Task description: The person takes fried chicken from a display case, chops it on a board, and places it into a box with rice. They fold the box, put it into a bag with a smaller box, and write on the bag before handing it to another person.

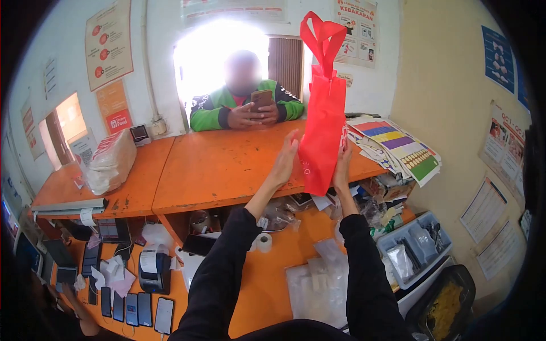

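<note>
A red cloth tote bag [324,131] stands upright in front of me at the raised counter, its looped handles pointing up. My right hand [342,165] is against the bag's right side, partly hidden by it, with the fingers along its edge. My left hand [283,159] is at the bag's left side, fingers stretched upward and the palm turned toward it.
Across the orange counter [227,153] a person in a green jacket [207,111] holds a phone [261,100]. Printed sheets [398,142] lie at right, a wrapped white bundle [111,162] at left. Below are a receipt printer [154,270], several phones, plastic bags [318,281] and a grey tray [418,250].
</note>
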A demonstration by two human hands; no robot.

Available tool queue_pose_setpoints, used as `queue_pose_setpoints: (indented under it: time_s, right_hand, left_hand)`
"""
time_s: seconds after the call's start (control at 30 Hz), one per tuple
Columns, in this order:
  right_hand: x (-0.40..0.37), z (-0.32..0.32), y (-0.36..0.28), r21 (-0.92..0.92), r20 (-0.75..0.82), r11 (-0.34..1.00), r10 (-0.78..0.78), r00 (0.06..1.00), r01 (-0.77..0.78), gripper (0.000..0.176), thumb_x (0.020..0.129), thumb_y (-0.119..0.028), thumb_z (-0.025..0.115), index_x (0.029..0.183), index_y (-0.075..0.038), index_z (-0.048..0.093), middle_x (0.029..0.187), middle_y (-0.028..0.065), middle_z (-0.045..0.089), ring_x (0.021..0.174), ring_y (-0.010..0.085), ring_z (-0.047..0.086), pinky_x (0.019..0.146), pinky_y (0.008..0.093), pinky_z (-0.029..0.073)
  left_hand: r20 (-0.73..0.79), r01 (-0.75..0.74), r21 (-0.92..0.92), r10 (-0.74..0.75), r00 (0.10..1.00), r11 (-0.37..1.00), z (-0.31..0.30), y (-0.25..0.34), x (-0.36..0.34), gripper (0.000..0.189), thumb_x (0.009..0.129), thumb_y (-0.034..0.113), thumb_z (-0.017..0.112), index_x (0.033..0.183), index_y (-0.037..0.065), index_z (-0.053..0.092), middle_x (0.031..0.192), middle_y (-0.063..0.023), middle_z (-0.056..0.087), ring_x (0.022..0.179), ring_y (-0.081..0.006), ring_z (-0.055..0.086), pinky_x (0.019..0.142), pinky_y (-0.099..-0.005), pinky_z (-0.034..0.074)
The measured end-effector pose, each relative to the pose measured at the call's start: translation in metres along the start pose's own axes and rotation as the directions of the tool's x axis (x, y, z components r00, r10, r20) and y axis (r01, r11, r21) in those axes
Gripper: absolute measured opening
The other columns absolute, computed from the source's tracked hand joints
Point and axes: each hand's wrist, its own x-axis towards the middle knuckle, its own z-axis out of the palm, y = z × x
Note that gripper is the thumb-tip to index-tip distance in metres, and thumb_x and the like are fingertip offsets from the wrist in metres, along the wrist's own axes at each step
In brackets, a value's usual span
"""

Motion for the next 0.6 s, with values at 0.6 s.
queue_pose_setpoints:
  time_s: [0.6]
  right_hand:
    - [-0.055,-0.030,-0.051,0.670,0.055,0.621,0.506,0.861,-0.408,0.058,0.101,-0.046,0.042,0.139,-0.003,0.037,0.140,0.0137,0.046,0.126,0.0245,0.047,0.105,0.0403,0.040]
  left_hand:
    - [0.176,-0.011,0.237,-0.032,0.984,0.971,0.031,0.010,-0.009,0.080,0.097,0.046,0.047,0.147,-0.007,0.016,0.152,-0.0263,0.020,0.143,-0.0361,0.022,0.116,-0.0391,0.019]
